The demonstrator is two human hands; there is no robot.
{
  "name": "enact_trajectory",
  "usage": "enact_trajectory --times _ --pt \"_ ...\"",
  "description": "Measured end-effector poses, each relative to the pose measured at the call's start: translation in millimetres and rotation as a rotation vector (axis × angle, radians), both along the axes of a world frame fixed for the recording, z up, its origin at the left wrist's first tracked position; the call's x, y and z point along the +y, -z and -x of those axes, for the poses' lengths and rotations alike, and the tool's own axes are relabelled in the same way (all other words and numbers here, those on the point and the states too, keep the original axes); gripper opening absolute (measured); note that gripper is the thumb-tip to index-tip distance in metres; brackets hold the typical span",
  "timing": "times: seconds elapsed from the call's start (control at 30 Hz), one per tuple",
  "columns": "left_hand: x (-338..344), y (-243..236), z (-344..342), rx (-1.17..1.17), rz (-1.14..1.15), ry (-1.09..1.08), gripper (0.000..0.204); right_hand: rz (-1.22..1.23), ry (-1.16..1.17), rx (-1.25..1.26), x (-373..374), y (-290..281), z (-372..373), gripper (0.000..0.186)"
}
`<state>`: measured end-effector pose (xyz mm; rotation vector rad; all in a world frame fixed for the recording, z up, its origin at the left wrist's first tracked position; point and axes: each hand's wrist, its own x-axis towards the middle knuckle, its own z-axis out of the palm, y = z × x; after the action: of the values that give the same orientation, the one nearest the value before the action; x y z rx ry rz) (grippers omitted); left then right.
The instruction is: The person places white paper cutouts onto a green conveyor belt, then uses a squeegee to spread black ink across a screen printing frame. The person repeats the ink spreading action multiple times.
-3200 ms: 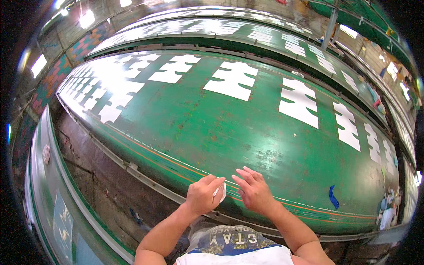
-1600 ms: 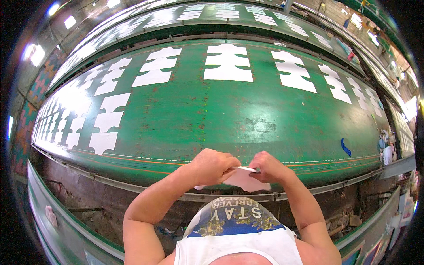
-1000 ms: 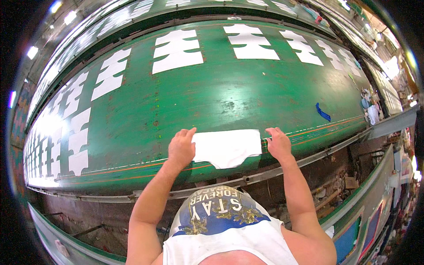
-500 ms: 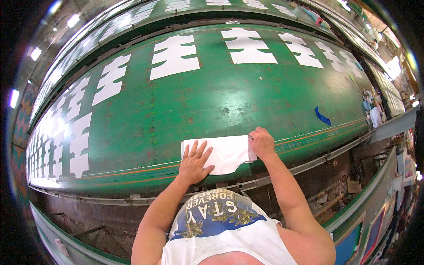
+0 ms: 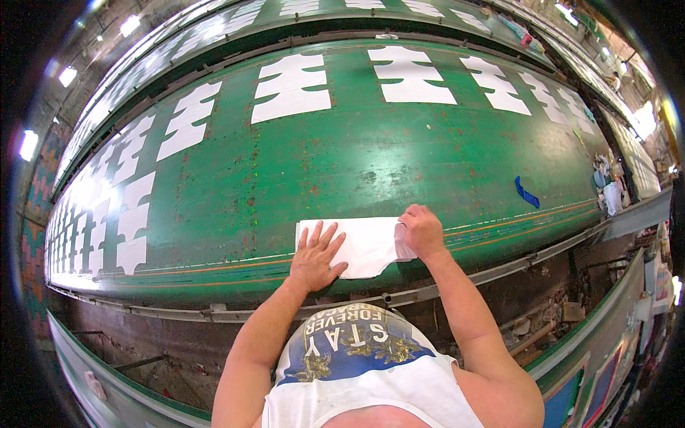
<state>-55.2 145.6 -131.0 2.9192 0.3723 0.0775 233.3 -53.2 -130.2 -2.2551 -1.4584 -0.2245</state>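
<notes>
A folded or stacked white cloth piece [image 5: 364, 246] lies at the near edge of the long green table [image 5: 342, 167], over its striped orange and white lines. My left hand [image 5: 314, 257] is spread flat on the cloth's left part, fingers apart. My right hand [image 5: 421, 230] pinches the cloth's right end, where an edge looks slightly lifted. Farther back and to the left, cut white pieces [image 5: 282, 100] lie in groups, several along the far side and more toward the glare at the left end.
A blue strip [image 5: 526, 191] lies to the right on the table. Piled cloths [image 5: 612, 196] sit at its right end. A metal rail [image 5: 217, 314] runs along the near edge, with another slanted green board [image 5: 96, 367] behind me. More long tables with white pieces stand beyond.
The white cloth, earlier held in both hands over the edge, now lies on the table. My left hand has flattened onto it; my right hand has closed on its right end.
</notes>
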Motion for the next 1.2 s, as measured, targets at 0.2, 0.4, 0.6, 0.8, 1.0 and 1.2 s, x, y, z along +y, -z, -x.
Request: enact_trajectory --times 0.2,0.4,0.6,0.8,1.0,1.2 --pt "-0.5 -2.1 0.6 0.049 -0.008 -0.011 0.079 0.108 0.026 -0.022 10.0 1.8 1.4 0.006" --pt "-0.5 -1.1 2.7 0.039 -0.005 -0.012 0.079 0.159 0.032 0.068 14.1 4.0 -5.0 0.011" --pt "0.5 1.4 4.1 0.025 -0.009 -0.013 0.079 0.174 0.114 0.042 14.5 -7.0 -0.1 0.007" --pt "-0.2 -0.2 -4.2 -0.096 0.163 -0.099 0.068 0.007 -0.163 0.154 2.0 -48.1 34.9 0.007" --pt "25.5 -19.4 -7.5 -0.336 0.18 -0.038 0.035 0.033 -0.454 0.927 -9.2 -104.5 79.0 0.022" --pt "65.8 -54.4 75.8 -0.373 0.414 -0.181 0.018 0.075 -0.487 0.79 12.4 -135.9 99.5 0.043"
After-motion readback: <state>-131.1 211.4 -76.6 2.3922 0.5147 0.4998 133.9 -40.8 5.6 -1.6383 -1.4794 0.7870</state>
